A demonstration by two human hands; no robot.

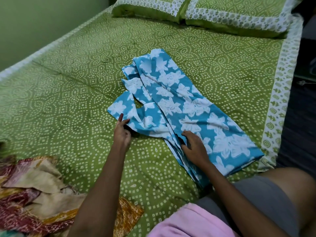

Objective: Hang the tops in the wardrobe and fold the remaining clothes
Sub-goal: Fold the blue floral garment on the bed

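Observation:
A blue garment with white flowers [184,106] lies folded lengthwise on the green bedspread [71,93], running from the middle of the bed toward the near right edge. My left hand [121,132] pinches a loose flap at the garment's left side between thumb and fingers. My right hand [194,147] rests on the garment's near part, its fingers spread over the folded layers and its thumb at their edge.
A heap of red, cream and orange patterned cloth [37,194] lies at the near left. Two green pillows [201,12] sit at the head of the bed. A pink cloth [191,221] lies at the bottom. A green wall bounds the left side.

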